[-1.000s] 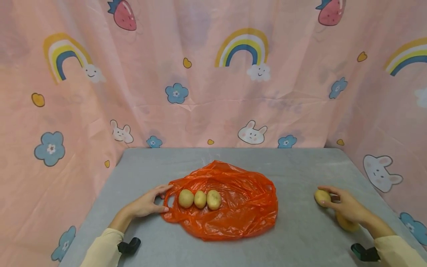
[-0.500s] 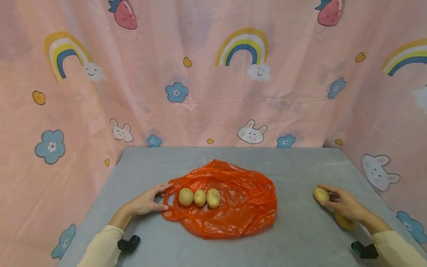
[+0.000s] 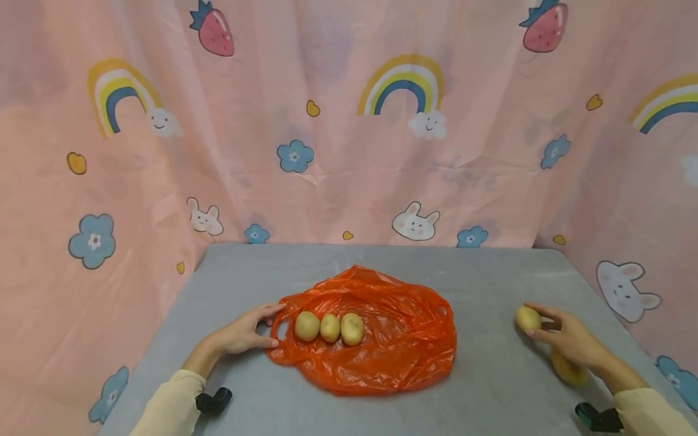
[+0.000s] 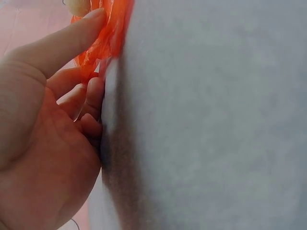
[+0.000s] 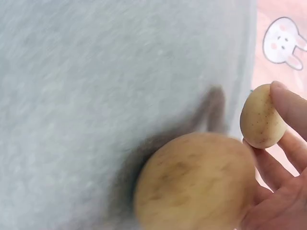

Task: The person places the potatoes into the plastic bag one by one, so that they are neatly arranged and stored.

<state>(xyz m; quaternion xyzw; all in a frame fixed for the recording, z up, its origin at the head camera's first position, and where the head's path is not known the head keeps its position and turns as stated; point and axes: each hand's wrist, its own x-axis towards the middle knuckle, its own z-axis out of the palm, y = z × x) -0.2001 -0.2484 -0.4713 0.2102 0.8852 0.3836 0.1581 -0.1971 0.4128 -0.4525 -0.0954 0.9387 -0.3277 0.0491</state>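
Note:
An orange plastic bag [image 3: 392,357] lies flattened on the grey table, with three potatoes [image 3: 329,328] in a row on its left part. At the bag's left handle, my left hand [image 3: 240,333] holds the edge, thumb and fingertips on the plastic. In the left wrist view the thumb [image 4: 72,40] overlaps the orange film and the fingers curl by the table. Far to the right, my right hand [image 3: 569,336] pinches a small potato [image 5: 263,117] between thumb and fingers. Another potato [image 5: 196,187] lies on the table beneath that hand, partly hidden in the head view.
The grey table [image 3: 485,272] extends around the bag, with its far edge against a pink printed curtain [image 3: 349,181]. Black wrist devices [image 3: 598,418] sit at both sleeves, low over the table.
The head view has shifted slightly. Both hands keep their places, the left at the bag's handle and the right pinching the potato.

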